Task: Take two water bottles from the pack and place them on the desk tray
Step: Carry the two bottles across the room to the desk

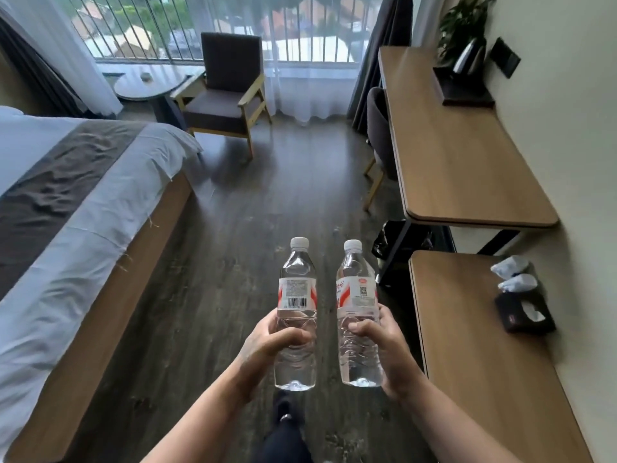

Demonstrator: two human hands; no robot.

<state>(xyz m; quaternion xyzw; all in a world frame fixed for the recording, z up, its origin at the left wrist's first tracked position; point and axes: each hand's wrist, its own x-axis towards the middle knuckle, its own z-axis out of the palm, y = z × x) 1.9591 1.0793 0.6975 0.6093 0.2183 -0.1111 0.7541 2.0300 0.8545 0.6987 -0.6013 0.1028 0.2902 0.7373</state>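
Already out of the pack, two water bottles are being carried upright, one gripped by the left hand [267, 342] and one by the right hand [384, 345], while the dark desk tray [467, 95] far along the desk [467, 168] is still being awaited.

Soft daylight from the barred window [213, 31], dim floor [233, 202], slight overall blur, wide-angle bending at edges.

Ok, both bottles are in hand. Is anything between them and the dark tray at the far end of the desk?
Nothing visible blocks the way. The floor ahead is bare and the desk top is open up to the tray. A kettle stands at the tray's far end, so the near part is the free spot.
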